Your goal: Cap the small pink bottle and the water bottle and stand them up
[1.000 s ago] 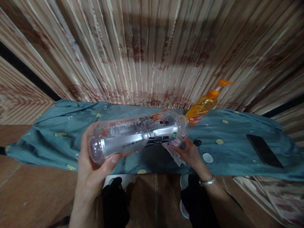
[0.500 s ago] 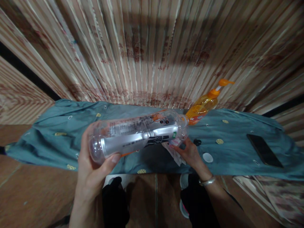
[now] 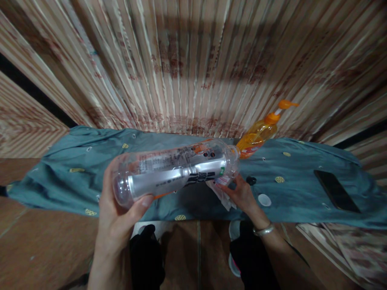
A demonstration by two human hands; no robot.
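Note:
My left hand point(image 3: 121, 219) is wrapped round the base end of a large clear plastic bottle point(image 3: 172, 171) with a silver label. The bottle lies nearly level in the air above the cloth, its neck towards the right. Below that neck, my right hand point(image 3: 240, 193) is closed on a crumpled whitish piece point(image 3: 223, 195), see-through in part, with pinkish print near the fingers. Part of this piece and some fingertips are hidden behind the bottle. Behind the neck stands a pump bottle point(image 3: 256, 135) of orange liquid with an orange pump head.
A teal patterned cloth point(image 3: 60, 161) covers the long, narrow surface. A small black object point(image 3: 250, 181) and a white round disc point(image 3: 265, 200) lie just right of my right hand. Farther right is a black phone point(image 3: 337, 191). A striped curtain point(image 3: 193, 72) hangs behind.

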